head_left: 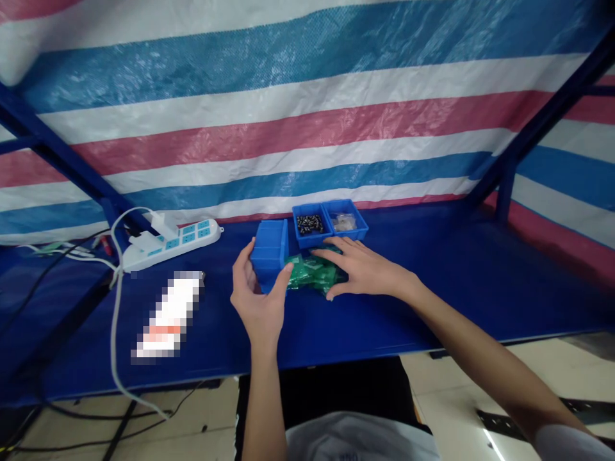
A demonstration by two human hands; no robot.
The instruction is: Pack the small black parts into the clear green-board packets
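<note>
My left hand (259,307) is wrapped round a small blue plastic bin (270,246), fingers on its left side and thumb toward its right. The bin looks tipped, with its inside hidden from me. Against its right side lie several shiny green plastic packets (310,272), bunched together on the table. My right hand (368,269) reaches over the right end of these packets, fingers spread above them and thumb apart at the near side. Part of the packets is covered by this hand, and whether it grips them is not clear.
Behind the packets stand two joined blue bins, one with small dark metal parts (310,224), the other with clear plastic bags (344,222). A white power strip (177,243) with plugs and a cable (115,333) lies left, near a blurred-out item (168,317). Blue frame posts flank the table (456,275).
</note>
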